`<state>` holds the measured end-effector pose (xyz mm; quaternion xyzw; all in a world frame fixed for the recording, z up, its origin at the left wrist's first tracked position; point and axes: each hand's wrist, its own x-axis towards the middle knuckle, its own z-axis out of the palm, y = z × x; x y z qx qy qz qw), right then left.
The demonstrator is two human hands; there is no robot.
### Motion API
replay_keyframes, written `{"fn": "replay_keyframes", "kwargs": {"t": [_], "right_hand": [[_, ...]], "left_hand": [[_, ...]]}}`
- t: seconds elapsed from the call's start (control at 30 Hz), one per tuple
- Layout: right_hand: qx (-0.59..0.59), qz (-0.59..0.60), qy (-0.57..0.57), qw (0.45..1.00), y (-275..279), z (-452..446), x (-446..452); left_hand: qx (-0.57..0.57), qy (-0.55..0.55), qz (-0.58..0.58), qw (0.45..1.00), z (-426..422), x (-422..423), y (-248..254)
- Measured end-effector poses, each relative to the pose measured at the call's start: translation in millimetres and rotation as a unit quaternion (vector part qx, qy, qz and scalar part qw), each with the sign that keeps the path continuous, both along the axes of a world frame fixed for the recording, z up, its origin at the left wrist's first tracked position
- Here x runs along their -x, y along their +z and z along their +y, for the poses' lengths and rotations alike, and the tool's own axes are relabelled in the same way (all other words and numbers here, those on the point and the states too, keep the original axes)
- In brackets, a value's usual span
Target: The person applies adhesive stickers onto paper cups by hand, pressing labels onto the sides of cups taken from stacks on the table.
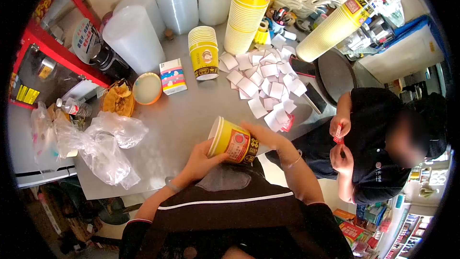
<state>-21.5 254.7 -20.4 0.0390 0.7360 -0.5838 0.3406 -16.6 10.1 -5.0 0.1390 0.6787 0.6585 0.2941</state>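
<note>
A yellow paper cup (234,138) with a red and white label on its side lies tilted between my two hands, over the table's front edge. My left hand (203,160) is wrapped round it near the rim, the thumb along the lower side. At the cup's base end, the fingers of my right hand (264,136) are closed against it, partly hidden behind it. Beyond the cup is a short stack of similar yellow cups (204,58). A pile of white label slips (261,79) is spread to the right of that stack.
Tall cup stacks (244,21) and translucent lid stacks (132,38) line the back of the metal table (165,120). A tissue pack (173,76), a round tub (147,89) and plastic bags (108,146) are left. On the right, another person's hands (341,148) hold a small red item.
</note>
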Motion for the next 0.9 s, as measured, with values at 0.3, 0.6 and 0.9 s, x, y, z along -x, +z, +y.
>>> {"fn": "replay_keyframes", "kwargs": {"t": [0.3,0.6,0.9], "right_hand": [[0.140,0.144,-0.171,0.964,-0.8,-21.6,-9.1],[0.229,0.116,-0.138,0.957,1.7,-7.0,24.8],[0.100,0.206,-0.147,0.962,-8.7,-6.0,48.8]], "left_hand": [[-0.068,0.031,-0.171,0.982,-17.4,19.3,-38.9],[-0.091,-0.130,-0.144,0.977,-28.9,63.0,21.2],[-0.078,-0.031,-0.132,0.988,-17.7,84.3,7.1]]}}
